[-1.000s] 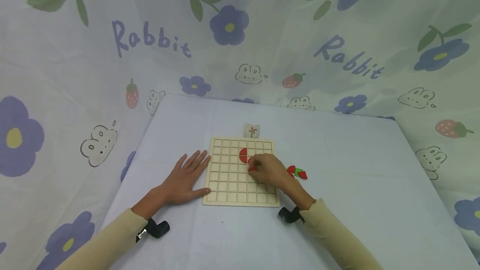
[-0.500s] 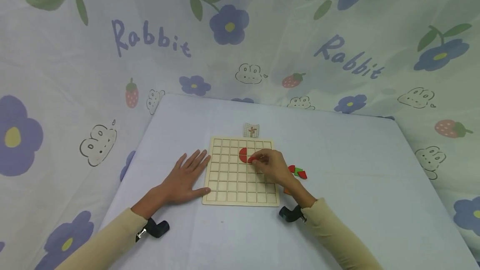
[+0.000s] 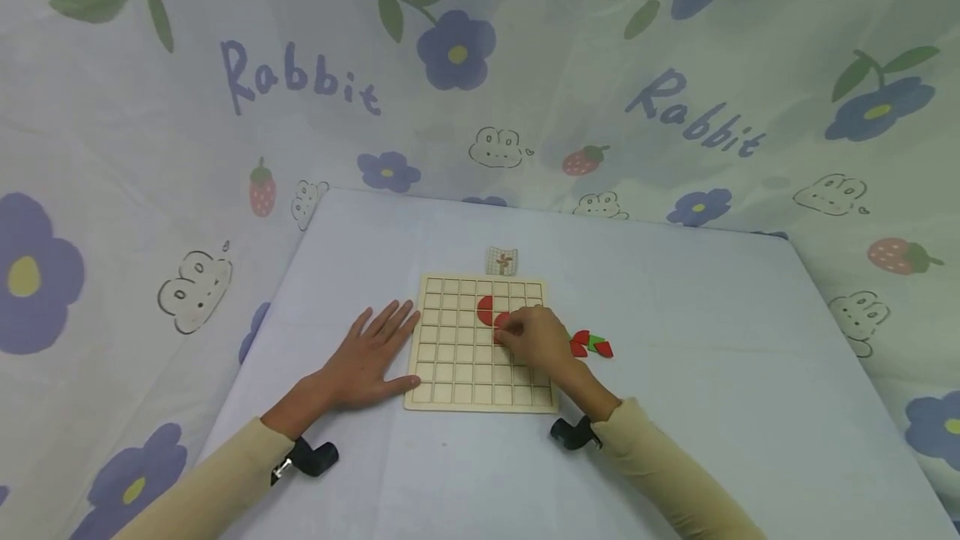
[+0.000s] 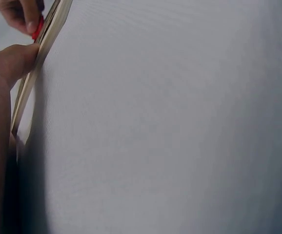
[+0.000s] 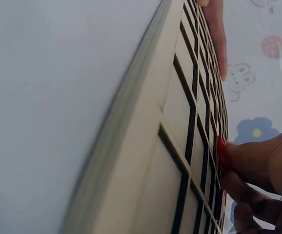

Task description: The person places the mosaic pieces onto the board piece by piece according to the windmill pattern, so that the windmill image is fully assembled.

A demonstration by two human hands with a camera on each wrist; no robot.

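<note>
A square wooden grid board lies on the white table. Flat at its left side rests my left hand, fingers spread, with fingertips and thumb against the board's edge. Over the board's right half, my right hand pinches a small red piece at the grid; the fingers partly hide it in the head view. Red pieces with curved edges sit in cells just up and left of that hand. In the left wrist view, the thumb touches the board's side.
Right of the board lie several loose red pieces and a green piece, partly overlapping. A small card with a pinwheel-like picture lies beyond the board's far edge. Patterned cloth hangs behind the table.
My right hand went slightly away from me over the grid, then came back a little nearer with a red piece at its fingertips. The left hand has stayed in place.
</note>
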